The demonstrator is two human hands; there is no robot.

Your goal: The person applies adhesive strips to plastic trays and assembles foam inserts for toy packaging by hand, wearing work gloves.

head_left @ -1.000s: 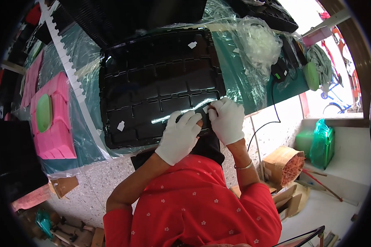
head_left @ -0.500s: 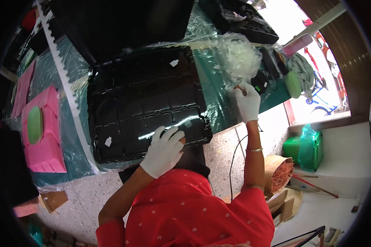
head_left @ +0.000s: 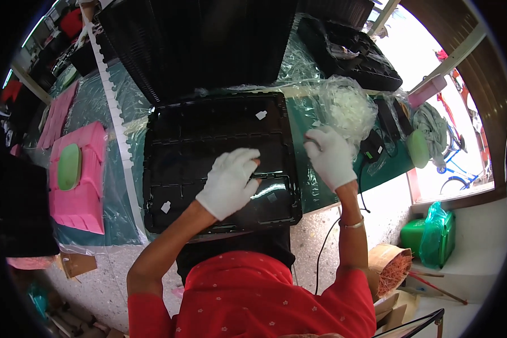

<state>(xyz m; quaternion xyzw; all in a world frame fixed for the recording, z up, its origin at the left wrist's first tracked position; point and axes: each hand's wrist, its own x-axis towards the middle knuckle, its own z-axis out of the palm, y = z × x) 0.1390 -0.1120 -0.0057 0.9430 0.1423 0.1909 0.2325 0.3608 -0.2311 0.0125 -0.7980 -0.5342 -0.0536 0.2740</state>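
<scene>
A wide black plastic tray (head_left: 208, 163) with moulded ridges lies in front of me. Two small white tags (head_left: 261, 115) are on its surface, one at the upper right and one at the lower left. My white-gloved left hand (head_left: 228, 185) is over the tray's lower middle, thumb apart from the stretched fingers, holding nothing visible. Between the tray's right edge and a clear plastic bag (head_left: 349, 110) of small white pieces is my gloved right hand (head_left: 331, 158). Its fingers are curled toward the thumb; anything pinched there is hidden.
Black ridged trays (head_left: 208, 50) stand behind. At left are pink moulded pieces (head_left: 84, 197) with a green oval dish (head_left: 69, 167) on top. Right of the bag lie a dark device (head_left: 372, 146) with a cord and a greyish cloth (head_left: 431, 127). A green bin (head_left: 436, 239) stands on the floor.
My right hand has moved away from the bag's mouth, leftward toward the tray. My left hand has shifted from the tray's near edge farther onto it. The view has shifted too.
</scene>
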